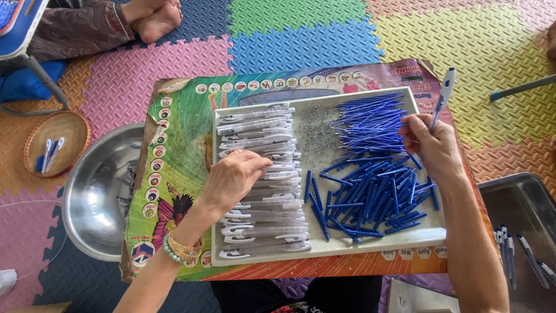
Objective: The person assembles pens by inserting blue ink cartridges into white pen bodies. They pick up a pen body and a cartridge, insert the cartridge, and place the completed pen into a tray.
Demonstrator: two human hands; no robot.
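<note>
- Your right hand (431, 142) pinches a white-and-blue pen (443, 95) over the tray's (425, 235) right edge, fingers closed on its lower barrel.
- The pen's long axis stands nearly upright, leaning slightly right, its top end away from the tray.
- Your left hand (236, 177) rests half-curled on the white pen barrels (260, 223) along the tray's left side; you cannot tell whether it grips one.
- Blue refills (370, 174) fill the tray's right side.
- The tray sits on a printed board (179, 150) over coloured foam floor mats (301, 35); a steel bowl (95, 197) lies left of the tray.
</note>
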